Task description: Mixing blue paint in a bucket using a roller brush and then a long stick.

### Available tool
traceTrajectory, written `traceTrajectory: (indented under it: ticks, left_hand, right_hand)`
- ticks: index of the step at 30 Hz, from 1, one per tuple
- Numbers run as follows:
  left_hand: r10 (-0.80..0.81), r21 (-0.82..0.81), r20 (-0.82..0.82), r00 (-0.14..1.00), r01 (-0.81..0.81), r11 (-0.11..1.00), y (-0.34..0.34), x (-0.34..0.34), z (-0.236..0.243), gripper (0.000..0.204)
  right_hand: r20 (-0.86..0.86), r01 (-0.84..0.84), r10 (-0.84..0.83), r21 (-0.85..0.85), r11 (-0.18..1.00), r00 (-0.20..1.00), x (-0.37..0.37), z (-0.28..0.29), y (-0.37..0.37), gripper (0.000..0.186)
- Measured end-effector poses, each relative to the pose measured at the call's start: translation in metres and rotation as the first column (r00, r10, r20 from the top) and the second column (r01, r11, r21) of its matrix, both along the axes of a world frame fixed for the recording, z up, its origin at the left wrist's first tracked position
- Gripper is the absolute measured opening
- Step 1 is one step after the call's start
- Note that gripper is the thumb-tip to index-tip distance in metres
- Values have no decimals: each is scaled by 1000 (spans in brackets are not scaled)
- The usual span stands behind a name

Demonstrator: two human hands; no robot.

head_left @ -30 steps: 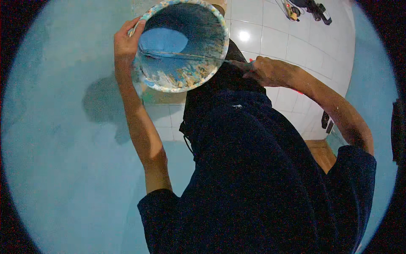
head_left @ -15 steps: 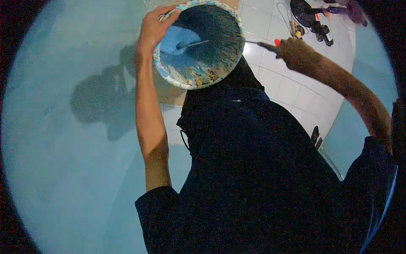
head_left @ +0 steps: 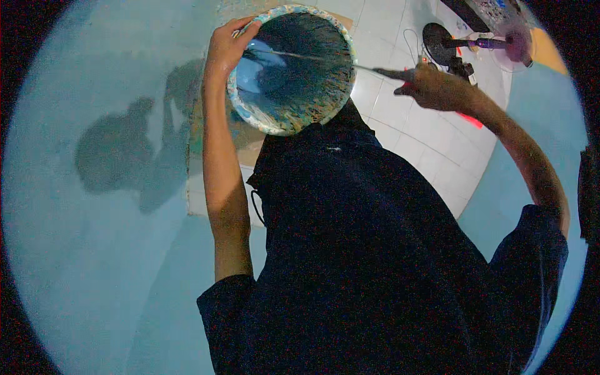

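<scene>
A round bucket (head_left: 275,130) with a paint-smeared rim is tipped toward me, showing its dark, streaked inside. Light blue paint (head_left: 250,78) lies on its left side. My left hand (head_left: 228,49) grips the upper left of the rim, thumb over the edge. Off to the right, my right hand (head_left: 442,87) is closed around the dark handle of a thin metal rod tool (head_left: 319,58). The rod crosses the bucket's mouth and reaches toward the paint. What is on its far end, I cannot make out. Something red (head_left: 470,120) shows below my right wrist.
White floor tiles (head_left: 400,115) spread to the right, with a brown sheet (head_left: 250,153) beneath the bucket. A stand fan (head_left: 487,43) with a black round base, a cord and small dark items lie at the upper right. A light blue wall (head_left: 94,262) fills the left, carrying my shadow.
The rod has swung higher and further left across the bucket. My right hand has turned on the handle, and the red part now shows below the wrist. My left hand keeps hold of the rim.
</scene>
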State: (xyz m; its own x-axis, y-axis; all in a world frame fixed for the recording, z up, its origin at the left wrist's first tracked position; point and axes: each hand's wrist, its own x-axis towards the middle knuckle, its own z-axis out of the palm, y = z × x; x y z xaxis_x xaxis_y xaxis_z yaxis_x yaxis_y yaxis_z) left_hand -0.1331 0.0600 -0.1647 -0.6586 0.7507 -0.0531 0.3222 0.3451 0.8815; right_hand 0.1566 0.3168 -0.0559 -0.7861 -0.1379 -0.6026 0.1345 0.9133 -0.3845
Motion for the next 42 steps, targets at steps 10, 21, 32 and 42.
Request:
traceTrajectory:
  ticks: [10, 21, 32, 42]
  left_hand:
    - [103, 44, 163, 981, -112, 993, -20, -3, -17, 40]
    - [280, 13, 140, 950, -284, 959, -36, -10, -29, 39]
    - [-123, 28, -62, 990, 125, 992, -1, 1, -41, 39]
    - [-353, -162, -168, 920, 327, 931, -15, -14, -128, 44]
  right_hand:
    - [750, 933, -593, -360, 9, 295, 30, -31, -116, 41]
    - [696, 890, -598, -452, 64, 397, 3, -48, -195, 55]
    - [507, 625, -417, -361, 692, 754, 41, -69, -145, 47]
    - [23, 177, -180, 100, 979, 983, 82, -129, -138, 28]
